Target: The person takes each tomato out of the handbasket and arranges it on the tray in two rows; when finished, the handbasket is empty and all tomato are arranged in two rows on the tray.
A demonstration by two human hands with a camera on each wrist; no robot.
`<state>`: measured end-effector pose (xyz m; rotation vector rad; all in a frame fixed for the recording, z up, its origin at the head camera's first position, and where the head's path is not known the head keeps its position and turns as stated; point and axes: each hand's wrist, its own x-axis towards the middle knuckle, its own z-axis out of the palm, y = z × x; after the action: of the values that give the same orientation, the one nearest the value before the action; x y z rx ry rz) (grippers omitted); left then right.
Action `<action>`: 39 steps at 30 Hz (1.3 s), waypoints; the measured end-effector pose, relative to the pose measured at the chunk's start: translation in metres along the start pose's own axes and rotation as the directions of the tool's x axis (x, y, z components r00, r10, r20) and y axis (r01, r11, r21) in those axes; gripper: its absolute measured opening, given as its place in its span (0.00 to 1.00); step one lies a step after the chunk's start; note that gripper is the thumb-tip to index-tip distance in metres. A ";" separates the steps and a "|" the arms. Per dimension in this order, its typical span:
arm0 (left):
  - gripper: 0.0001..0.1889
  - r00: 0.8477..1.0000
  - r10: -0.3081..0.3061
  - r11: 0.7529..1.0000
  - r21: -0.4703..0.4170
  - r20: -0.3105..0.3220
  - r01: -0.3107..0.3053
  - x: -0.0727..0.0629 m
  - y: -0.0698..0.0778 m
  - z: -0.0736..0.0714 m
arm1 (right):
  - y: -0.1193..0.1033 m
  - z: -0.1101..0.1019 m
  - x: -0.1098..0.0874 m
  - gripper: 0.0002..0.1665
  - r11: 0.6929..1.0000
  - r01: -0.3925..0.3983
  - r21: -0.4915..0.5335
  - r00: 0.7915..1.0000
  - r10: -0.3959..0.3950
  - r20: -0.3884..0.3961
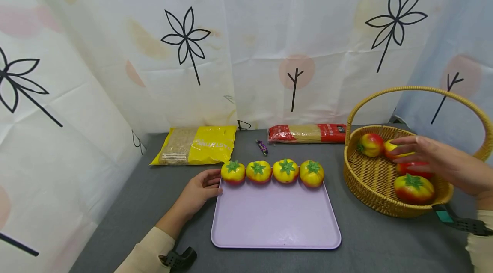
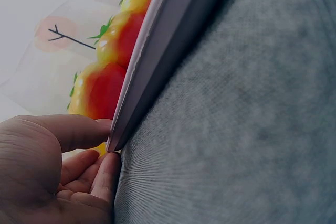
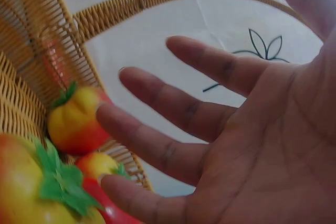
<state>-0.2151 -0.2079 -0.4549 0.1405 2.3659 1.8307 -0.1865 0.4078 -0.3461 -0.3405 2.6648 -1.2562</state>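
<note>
At the far left corner of a lilac tray, my left hand pinches the rim between thumb and fingers, as the left wrist view also shows. Along the tray's far edge stand several yellow-and-red artificial tomatoes with green leaf tops, in a row. My right hand is over the wicker basket, fingers spread and holding nothing. Inside the basket lie more artificial tomatoes and a red-and-yellow fruit. Part of the basket's contents is hidden behind the right hand.
Behind the tray lie a yellow pasta bag, a small purple wrapped candy and a red noodle packet. The basket's tall handle arches over it. A patterned white curtain closes off the grey table's back.
</note>
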 end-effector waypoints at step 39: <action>0.33 1.000 0.002 1.000 0.011 -0.017 -0.002 0.002 -0.003 0.001 | 0.005 0.025 0.010 0.29 0.992 -0.066 0.110 0.922 0.018 0.388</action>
<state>-0.2166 -0.2070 -0.4584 0.1293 2.3881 1.8273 -0.1905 0.3899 -0.3664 -0.4570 2.2417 -1.1881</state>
